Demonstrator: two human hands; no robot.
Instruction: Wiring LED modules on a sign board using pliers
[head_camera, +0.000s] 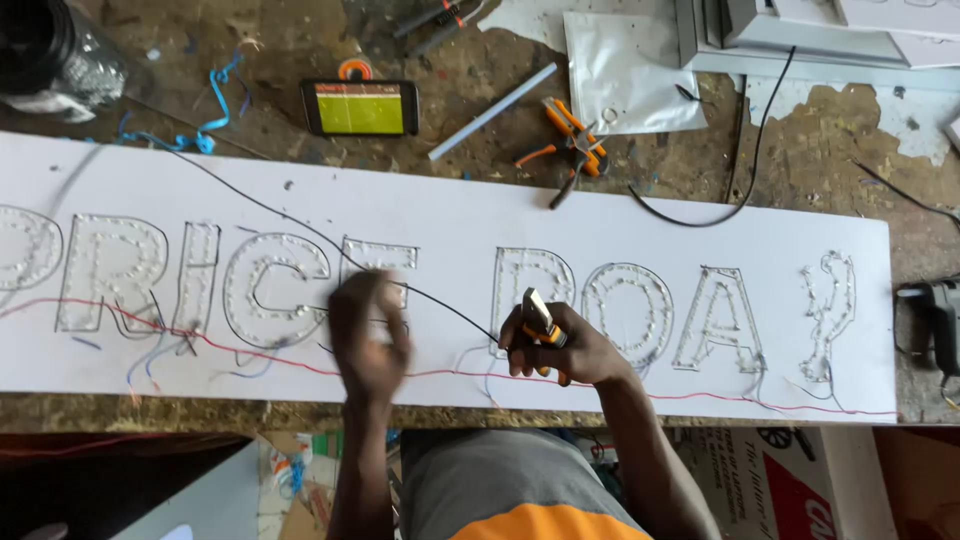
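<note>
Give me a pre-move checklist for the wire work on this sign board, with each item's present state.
1. Right hand grips the orange-handled pliers: ok.
2. Black wire reaches the pliers' tip: ok.
3. Left hand steady on the wire: cannot tell, it is blurred.
4. White sign board lies flat on the workbench: ok.
5. Red wire clear of the pliers: cannot tell.
6. Spare orange pliers lie off the board: ok.
</note>
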